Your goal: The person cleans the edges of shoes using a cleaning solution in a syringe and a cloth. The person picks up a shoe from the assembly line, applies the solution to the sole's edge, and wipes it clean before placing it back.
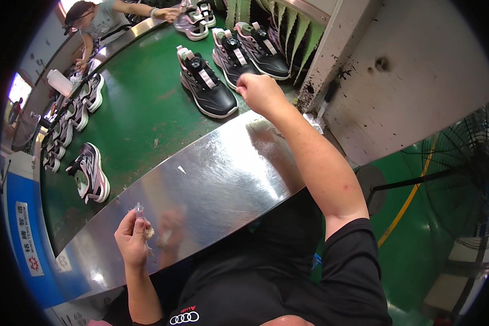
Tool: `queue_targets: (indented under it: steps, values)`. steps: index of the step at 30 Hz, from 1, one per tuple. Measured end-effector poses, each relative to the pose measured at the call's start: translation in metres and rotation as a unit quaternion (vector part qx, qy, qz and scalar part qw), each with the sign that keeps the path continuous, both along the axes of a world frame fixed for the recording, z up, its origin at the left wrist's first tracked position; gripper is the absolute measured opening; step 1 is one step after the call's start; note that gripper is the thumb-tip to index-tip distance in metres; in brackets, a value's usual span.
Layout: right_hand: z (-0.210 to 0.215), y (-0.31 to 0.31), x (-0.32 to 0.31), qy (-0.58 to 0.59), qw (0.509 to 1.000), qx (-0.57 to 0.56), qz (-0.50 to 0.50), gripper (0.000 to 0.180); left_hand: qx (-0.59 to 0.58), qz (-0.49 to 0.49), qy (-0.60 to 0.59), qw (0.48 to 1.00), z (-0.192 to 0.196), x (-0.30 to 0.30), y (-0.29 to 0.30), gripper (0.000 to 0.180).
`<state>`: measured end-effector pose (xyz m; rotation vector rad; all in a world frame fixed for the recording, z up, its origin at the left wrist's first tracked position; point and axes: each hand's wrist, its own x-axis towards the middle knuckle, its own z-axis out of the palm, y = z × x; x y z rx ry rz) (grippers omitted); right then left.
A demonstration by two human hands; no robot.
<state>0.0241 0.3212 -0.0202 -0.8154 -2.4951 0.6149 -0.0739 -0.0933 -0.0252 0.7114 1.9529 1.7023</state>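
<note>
My left hand (pixel 132 237) is closed round a small clear plastic tube with a narrow tip (pixel 139 211), held upright above the metal ledge. Something pale and crumpled (pixel 149 232) shows beside its fingers. Out over the green belt, my right hand (pixel 259 93) is closed with its fingertips together at the toe of a black sneaker with a pink strap and a dial (pixel 232 54). Whether it touches that shoe or holds something small, I cannot tell. A matching black sneaker (pixel 206 84) stands to the left, and another black sneaker (pixel 262 50) just to the right.
The green belt (pixel 141 119) runs beyond the shiny metal ledge (pixel 217 174). A single sneaker (pixel 88 173) lies at left, with several more along the far edge. Green flaps (pixel 296 38) hang by a metal post. A fan (pixel 472 163) stands right. Another person (pixel 100 22) works across the belt.
</note>
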Motion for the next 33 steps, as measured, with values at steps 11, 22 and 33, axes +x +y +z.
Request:
queue_targets:
  steps: [11, 22, 33]
  values:
    - [0.009, -0.025, 0.113, -0.045, 0.995, 0.074, 0.047, 0.014, 0.012, 0.043, -0.008, 0.999, 0.01, -0.012, -0.009, 0.031]
    - [-0.014, -0.022, 0.148, -0.092, 0.98, 0.156, 0.087, 0.015, 0.138, 0.046, -0.089, 0.985, 0.025, -0.014, -0.004, 0.028]
    - [-0.036, -0.131, 0.026, 0.059, 0.973, 0.025, 0.223, 0.009, 0.079, -0.031, -0.079, 0.993, 0.009, 0.011, 0.008, 0.028]
